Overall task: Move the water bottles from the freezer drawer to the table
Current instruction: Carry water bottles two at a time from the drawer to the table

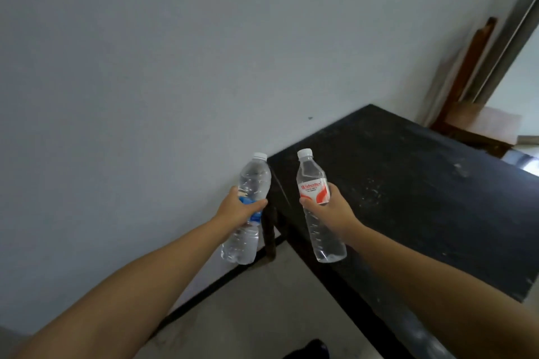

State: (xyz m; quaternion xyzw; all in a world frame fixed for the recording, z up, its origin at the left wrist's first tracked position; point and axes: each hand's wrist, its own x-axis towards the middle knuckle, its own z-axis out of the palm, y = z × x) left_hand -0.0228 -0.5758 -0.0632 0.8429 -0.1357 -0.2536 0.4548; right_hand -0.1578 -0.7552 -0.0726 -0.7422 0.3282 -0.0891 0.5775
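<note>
A blue-labelled bottle (247, 207) is gripped round its middle by the left hand (237, 207), fingers wrapped closed; it is held in the air beside the table's near corner, over the floor. A red-labelled bottle (318, 204) is clasped likewise by the right hand (326, 207), above the near edge of the black table (408, 183). Neither is set down yet. Risk noted: the left bottle could be released short of the edge and dropped. Cold, wet plastic may slip. The freezer drawer is not visible.
</note>
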